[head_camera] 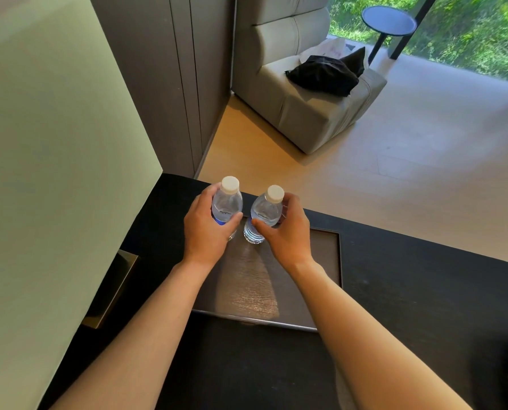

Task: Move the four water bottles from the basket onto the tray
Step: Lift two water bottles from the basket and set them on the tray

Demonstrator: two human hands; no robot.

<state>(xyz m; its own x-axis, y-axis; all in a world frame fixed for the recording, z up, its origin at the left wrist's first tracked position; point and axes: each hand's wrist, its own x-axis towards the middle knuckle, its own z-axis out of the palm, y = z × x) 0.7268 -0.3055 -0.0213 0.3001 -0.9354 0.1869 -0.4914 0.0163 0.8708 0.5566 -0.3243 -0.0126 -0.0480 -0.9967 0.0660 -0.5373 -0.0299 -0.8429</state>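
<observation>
Apparently unreadable labels, hands [248, 232] gripping bottles [245, 210]

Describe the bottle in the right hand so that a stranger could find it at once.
Start at the dark tray on the black table. Two capped bottles stand at its far end. The right hand grips the right bottle, the one tilted toward its upright neighbour.

Both bottles [227, 202] [264, 214] look like clear glossy plastic, ribbed near the base, with matt white plastic caps [230, 184]. The tray [255, 279] has a brown wood-grain finish with some sheen. The worktop [409, 291] is matt black, faintly textured.
</observation>
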